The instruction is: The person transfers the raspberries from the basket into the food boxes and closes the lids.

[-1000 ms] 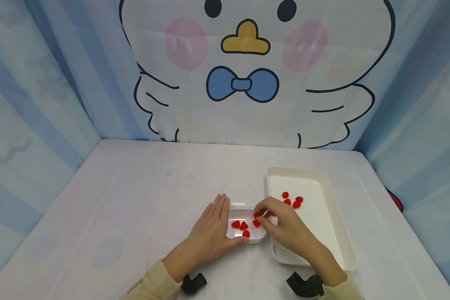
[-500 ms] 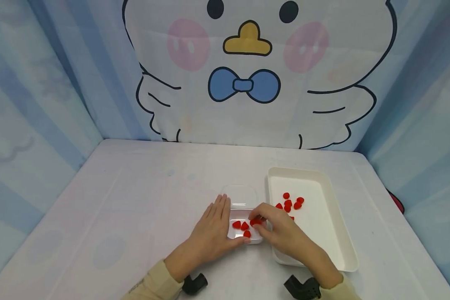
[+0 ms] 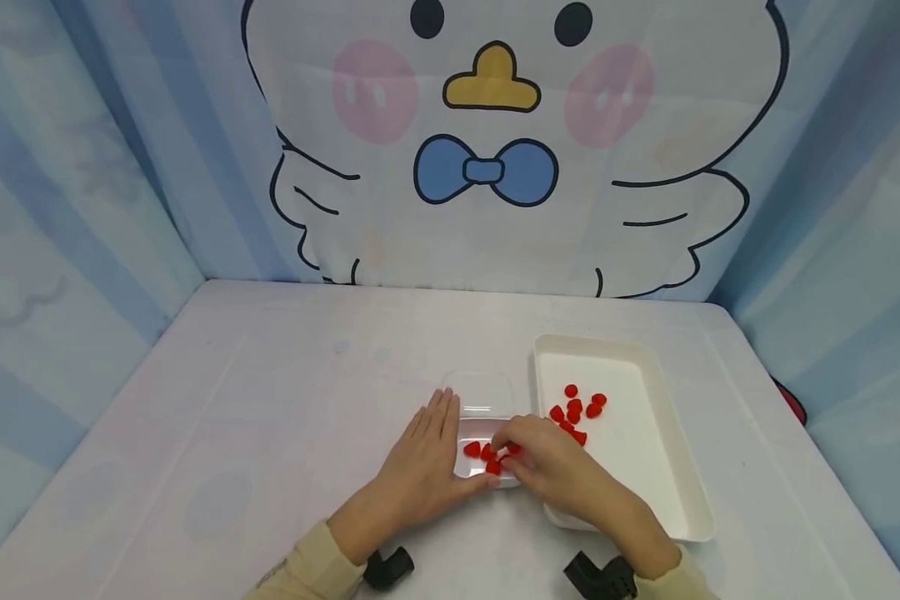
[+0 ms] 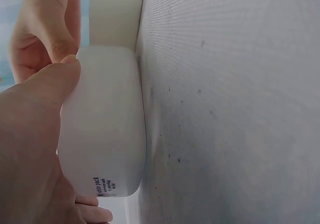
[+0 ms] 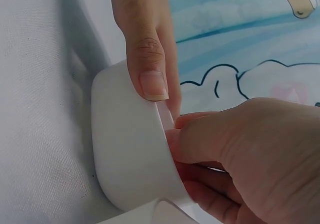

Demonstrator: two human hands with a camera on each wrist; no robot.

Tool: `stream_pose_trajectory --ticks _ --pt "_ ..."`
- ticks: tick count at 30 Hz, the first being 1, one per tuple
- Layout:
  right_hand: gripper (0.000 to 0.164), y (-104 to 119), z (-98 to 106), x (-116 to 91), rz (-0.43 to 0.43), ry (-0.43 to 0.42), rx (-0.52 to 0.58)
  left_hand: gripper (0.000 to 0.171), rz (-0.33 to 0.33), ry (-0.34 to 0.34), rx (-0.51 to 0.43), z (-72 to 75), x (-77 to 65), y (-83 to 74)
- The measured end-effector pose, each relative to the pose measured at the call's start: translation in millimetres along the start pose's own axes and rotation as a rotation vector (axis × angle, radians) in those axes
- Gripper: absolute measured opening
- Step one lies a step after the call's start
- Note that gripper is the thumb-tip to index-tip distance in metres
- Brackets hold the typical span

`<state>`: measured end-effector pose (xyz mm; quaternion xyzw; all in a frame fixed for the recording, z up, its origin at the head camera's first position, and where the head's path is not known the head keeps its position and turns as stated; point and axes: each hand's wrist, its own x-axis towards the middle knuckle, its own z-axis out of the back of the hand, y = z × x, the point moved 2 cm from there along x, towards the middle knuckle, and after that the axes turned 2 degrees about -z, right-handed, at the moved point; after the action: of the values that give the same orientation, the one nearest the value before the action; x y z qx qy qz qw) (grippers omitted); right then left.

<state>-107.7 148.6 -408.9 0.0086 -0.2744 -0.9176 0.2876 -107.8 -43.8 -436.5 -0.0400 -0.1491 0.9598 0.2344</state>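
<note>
Pinching red piece (image 3: 505,458), right hand (image 3: 562,465) in box (image 4: 107,119), left hand (image 3: 422,458) outstretched alongside; lettering (image 4: 103,185) only in left wrist view

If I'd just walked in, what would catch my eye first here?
Probably the huge cartoon figure with its blue bow tie across the backdrop. Next, the bright red pieces: some in the white tray at right, some in the small white box, which the left hand touches while the right hand reaches in.
</note>
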Motion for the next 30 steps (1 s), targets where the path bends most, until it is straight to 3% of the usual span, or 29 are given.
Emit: stream_pose_trajectory --ticks 7,17,30 --pt "0.024 -1.3 2.3 -0.7 0.038 -0.038 0.054 0.113 0.011 0.012 0.002 -1.7 0.6 0.6" --pt "0.021 -2.8 12.2 0.3 0.136 -0.212 0.095 0.113 0.010 0.003 -0.009 -1.3 1.8 0.1" --pt "0.019 -23.1 31.3 -5.0 -0.034 -0.356 0.017 0.112 0.023 0.019 -0.017 -2.0 2.5 -0.4"
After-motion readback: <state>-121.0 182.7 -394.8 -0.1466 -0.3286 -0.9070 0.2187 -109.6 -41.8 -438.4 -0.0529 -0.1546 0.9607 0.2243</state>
